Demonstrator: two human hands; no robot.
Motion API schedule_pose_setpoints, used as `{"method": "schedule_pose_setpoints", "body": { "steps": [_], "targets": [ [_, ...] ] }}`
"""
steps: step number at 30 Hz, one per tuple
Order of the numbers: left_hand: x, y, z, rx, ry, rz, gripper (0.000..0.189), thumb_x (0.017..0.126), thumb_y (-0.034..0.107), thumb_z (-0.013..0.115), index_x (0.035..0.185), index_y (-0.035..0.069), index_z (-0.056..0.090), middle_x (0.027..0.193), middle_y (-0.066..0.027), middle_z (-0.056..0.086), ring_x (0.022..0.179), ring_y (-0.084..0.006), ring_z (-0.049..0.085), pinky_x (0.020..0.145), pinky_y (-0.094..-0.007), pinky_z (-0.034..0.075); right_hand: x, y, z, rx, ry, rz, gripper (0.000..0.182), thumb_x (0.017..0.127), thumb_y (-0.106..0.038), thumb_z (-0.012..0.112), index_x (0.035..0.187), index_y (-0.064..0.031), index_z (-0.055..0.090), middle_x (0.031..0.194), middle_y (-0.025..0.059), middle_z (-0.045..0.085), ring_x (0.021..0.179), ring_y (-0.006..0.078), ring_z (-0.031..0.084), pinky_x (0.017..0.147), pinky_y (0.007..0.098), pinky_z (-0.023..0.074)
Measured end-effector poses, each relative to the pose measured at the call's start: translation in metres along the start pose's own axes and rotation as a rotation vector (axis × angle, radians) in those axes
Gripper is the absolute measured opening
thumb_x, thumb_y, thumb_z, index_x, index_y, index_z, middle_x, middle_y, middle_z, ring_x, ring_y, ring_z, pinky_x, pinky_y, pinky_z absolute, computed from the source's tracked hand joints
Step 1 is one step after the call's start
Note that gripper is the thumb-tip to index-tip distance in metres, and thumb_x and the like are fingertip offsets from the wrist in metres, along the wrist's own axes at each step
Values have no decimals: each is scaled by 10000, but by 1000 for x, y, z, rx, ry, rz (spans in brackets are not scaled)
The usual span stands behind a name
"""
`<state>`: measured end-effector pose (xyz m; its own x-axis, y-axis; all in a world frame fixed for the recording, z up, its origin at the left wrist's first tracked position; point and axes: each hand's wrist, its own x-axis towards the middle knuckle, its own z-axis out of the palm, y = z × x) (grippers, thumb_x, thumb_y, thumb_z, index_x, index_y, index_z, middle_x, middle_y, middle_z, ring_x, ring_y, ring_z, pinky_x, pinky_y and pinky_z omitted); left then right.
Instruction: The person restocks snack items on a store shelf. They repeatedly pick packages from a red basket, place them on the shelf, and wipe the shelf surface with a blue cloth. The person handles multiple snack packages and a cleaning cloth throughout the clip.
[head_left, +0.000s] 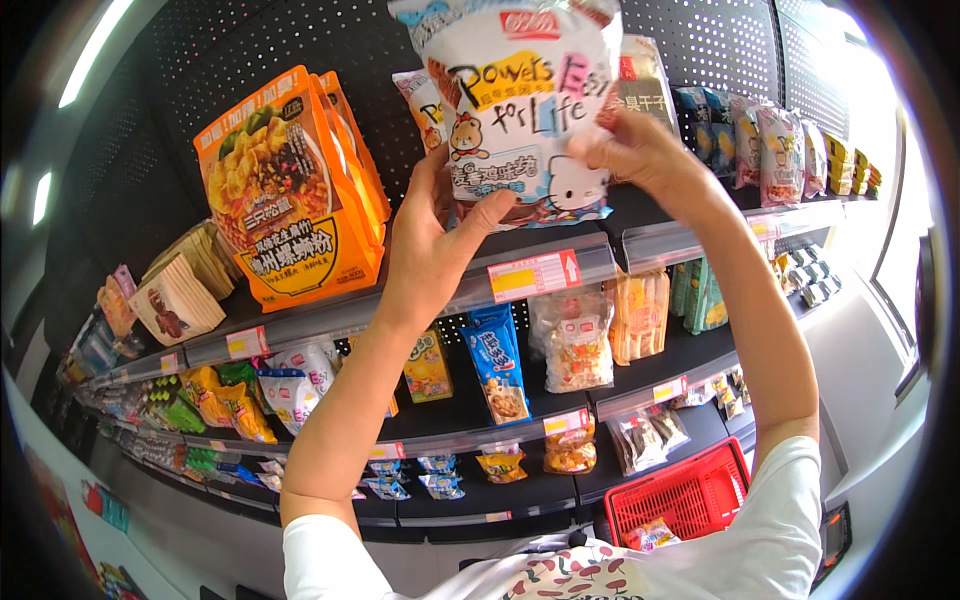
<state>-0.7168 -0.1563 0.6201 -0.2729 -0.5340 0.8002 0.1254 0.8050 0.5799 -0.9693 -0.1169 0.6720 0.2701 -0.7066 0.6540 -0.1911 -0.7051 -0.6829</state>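
A large white snack bag (517, 120) with printed cartoon figures stands upright at the top shelf's front edge, between my two hands. My left hand (442, 232) grips its lower left side, with the thumb across the front. On the right side of the bag, my right hand (637, 150) is slightly blurred, its thumb and fingers against the front and edge. Part of a similar white bag (421, 105) shows behind it on the left. A pale package (645, 90) stands behind my right hand. Left of my hands are tall orange noodle bags (292, 195).
Clear price-tag rails (536, 276) edge the shelves. Lower down are a blue cookie packet (498, 367), a clear bag of pale snacks (579, 345) and an orange packet (640, 315). A red plastic basket (675, 487) at the lower right contains a small colourful packet (651, 534).
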Motion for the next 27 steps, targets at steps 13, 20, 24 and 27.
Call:
{"method": "schedule_pose_setpoints", "body": {
  "steps": [13,20,24,27],
  "targets": [
    [45,-55,-44,430,-56,-390,551,945,302,759,1324,-46,562,1281,-176,691,1172,-253,660,1039,-358,484,90,117,16,-132,-60,-23,680,740,-276,950,1232,43,606,1141,137,741,1041,184,694,933,331,551],
    [43,-55,-47,514,-148,-404,595,999,318,695,1432,-41,499,1389,-186,629,1302,-255,575,1127,-356,405,78,131,23,-318,-20,12,784,756,-415,927,1270,58,572,1157,205,726,1094,270,699,963,369,538],
    [45,-62,-53,472,-174,-410,606,1026,345,648,1462,-38,474,1410,-198,613,1321,-264,562,1132,-362,398,77,133,21,-331,-21,73,838,760,-487,910,1274,78,563,1150,230,721,1092,287,699,957,377,542],
    [43,-64,-50,490,-145,-354,553,1028,351,621,1384,-57,508,1332,-227,657,1247,-317,627,1080,-387,453,79,139,20,-319,-32,75,839,769,-506,898,1272,78,567,1151,229,721,1088,286,700,949,375,543]
  ]
}}
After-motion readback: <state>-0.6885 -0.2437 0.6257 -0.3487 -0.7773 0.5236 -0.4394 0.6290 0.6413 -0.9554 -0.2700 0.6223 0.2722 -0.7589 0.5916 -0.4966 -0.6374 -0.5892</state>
